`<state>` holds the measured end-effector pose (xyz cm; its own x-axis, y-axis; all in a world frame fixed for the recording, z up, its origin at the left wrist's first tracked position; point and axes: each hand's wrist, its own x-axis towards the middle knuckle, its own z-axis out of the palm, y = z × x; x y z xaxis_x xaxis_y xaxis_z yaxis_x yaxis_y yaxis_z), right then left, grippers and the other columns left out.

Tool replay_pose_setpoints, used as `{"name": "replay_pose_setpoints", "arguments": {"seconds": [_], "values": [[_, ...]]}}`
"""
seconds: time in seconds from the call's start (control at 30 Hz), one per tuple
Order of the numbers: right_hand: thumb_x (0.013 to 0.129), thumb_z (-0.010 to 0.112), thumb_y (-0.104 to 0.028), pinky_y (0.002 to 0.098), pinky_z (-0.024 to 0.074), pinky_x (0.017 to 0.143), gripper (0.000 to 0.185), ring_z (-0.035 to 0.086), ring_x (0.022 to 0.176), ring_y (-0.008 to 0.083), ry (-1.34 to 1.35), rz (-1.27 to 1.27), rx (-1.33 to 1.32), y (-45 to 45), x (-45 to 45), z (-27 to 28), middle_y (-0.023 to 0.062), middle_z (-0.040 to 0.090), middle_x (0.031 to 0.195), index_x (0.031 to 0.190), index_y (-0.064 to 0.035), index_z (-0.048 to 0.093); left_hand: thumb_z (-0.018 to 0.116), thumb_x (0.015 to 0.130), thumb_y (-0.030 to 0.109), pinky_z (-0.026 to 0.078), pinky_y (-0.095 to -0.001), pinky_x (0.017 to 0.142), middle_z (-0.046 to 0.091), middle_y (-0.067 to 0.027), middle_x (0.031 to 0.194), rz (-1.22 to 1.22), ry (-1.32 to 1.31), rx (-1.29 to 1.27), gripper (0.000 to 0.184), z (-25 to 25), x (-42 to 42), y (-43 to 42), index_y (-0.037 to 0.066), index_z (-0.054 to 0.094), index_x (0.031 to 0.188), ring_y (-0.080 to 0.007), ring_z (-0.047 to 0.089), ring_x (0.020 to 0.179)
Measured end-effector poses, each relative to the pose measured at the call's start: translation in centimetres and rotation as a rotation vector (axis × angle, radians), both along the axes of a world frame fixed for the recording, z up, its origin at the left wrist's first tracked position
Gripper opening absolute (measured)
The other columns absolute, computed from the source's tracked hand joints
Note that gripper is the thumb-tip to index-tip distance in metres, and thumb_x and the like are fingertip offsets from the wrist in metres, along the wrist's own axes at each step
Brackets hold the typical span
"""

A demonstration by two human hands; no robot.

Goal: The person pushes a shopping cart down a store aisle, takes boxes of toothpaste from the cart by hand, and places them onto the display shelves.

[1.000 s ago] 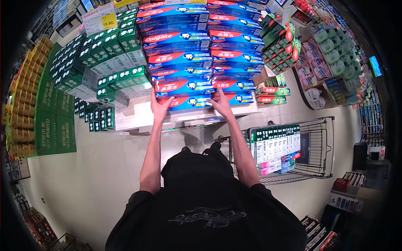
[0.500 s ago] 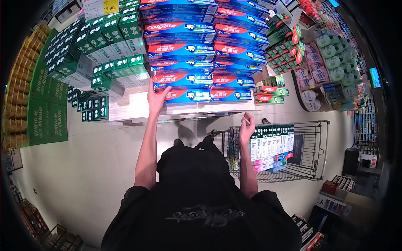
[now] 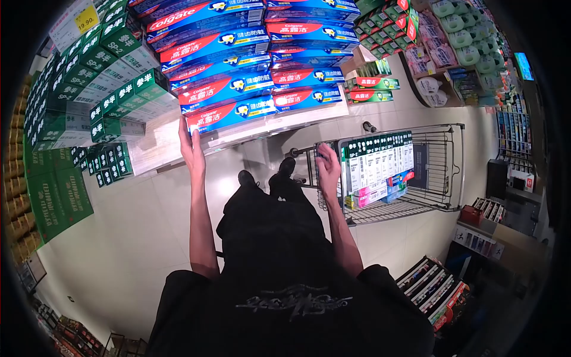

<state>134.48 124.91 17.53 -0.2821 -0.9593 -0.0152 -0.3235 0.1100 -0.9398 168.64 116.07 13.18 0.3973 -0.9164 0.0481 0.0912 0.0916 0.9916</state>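
Observation:
My left hand (image 3: 193, 153) is at the left end of the lowest blue and red Colgate toothpaste box (image 3: 229, 116), its fingers stretched up and touching the box's corner without wrapping round it. More Colgate boxes (image 3: 217, 90) are stacked above and to the right. Loosely bent, with fingers apart and nothing in them, my right hand (image 3: 329, 169) hovers by the near end of a wire shopping cart (image 3: 440, 199). Inside the cart stands a row of white and dark green SP-2 boxes (image 3: 380, 156), with pink and blue boxes (image 3: 380, 193) beneath.
Green SP-2 boxes (image 3: 122, 98) are piled left of the Colgate stack on a pale wooden display table (image 3: 156, 149). A price sign (image 3: 74, 25) stands above them. Green cartons (image 3: 62, 196) are further left. Shelves of pink packs and pale green bottles (image 3: 467, 56) stand at the right.
The view has turned and shifted, so the stack sits further left and higher. My left hand has slid down to the box's lower left corner. My right hand's fingers have opened somewhat.

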Motion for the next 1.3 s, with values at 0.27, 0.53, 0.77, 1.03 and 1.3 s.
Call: {"name": "replay_pose_setpoints", "arguments": {"seconds": [0.27, 0.53, 0.77, 1.03, 1.3], "values": [[0.075, 0.060, -0.002, 0.0387, 0.0379, 0.101, 0.065, 0.047, 0.120, 0.0315, 0.064, 0.293, -0.187, -14.7, 9.5, -0.5, 0.0190, 0.047, 0.132, 0.136, 0.0000, 0.038, 0.050, 0.095, 0.031, 0.033, -0.0290, 0.099, 0.050, -0.0108, 0.128, -0.007, 0.066, 0.021, 0.052, 0.0, 0.9, -3.7, -0.002, 0.041, 0.134, -0.0160, 0.046, 0.113], [0.070, 0.062, -0.006, 0.0365, 0.0364, 0.101, 0.075, 0.046, 0.119, 0.0322, 0.183, 0.285, -0.188, -15.2, 10.9, -0.7, 0.0203, 0.047, 0.131, 0.139, -0.0012, 0.034, 0.050, 0.095, 0.032, 0.038, -0.0284, 0.091, 0.056, -0.0093, 0.116, 0.067, -0.014, 0.063, 0.045, -0.6, -0.1, -4.0, -0.001, 0.048, 0.126, -0.0153, 0.051, 0.102], [0.069, 0.062, -0.016, 0.0402, 0.0323, 0.103, 0.079, 0.043, 0.120, 0.0379, 0.301, 0.282, -0.225, -15.0, 11.0, -0.8, 0.0247, 0.046, 0.130, 0.139, 0.0033, 0.030, 0.045, 0.097, 0.032, 0.039, -0.0290, 0.090, 0.057, -0.0110, 0.113, 0.032, 0.097, 0.046, 0.046, -1.0, 0.1, -4.1, -0.001, 0.046, 0.129, -0.0154, 0.052, 0.100], [0.074, 0.060, -0.003, 0.0353, 0.0357, 0.103, 0.075, 0.045, 0.124, 0.0312, -0.052, 0.357, -0.198, -14.5, 10.0, -1.0, 0.0218, 0.041, 0.138, 0.141, 0.0019, 0.027, 0.031, 0.100, 0.039, 0.029, -0.0324, 0.104, 0.044, -0.0154, 0.135, 0.044, 0.241, -0.077, 0.057, -2.0, 0.4, -3.8, -0.004, 0.036, 0.137, -0.0213, 0.041, 0.124], [0.079, 0.058, 0.000, 0.0323, 0.0460, 0.090, 0.046, 0.057, 0.109, 0.0215, -0.018, 0.069, -0.186, -6.4, 3.0, 1.5, 0.0143, 0.057, 0.118, 0.124, -0.0013, 0.052, 0.035, 0.099, 0.030, 0.026, -0.0379, 0.108, 0.041, -0.0167, 0.139, 0.108, 0.015, -0.022, 0.049, -0.8, 1.9, -1.5, -0.003, 0.036, 0.136, -0.0246, 0.038, 0.130]]}}
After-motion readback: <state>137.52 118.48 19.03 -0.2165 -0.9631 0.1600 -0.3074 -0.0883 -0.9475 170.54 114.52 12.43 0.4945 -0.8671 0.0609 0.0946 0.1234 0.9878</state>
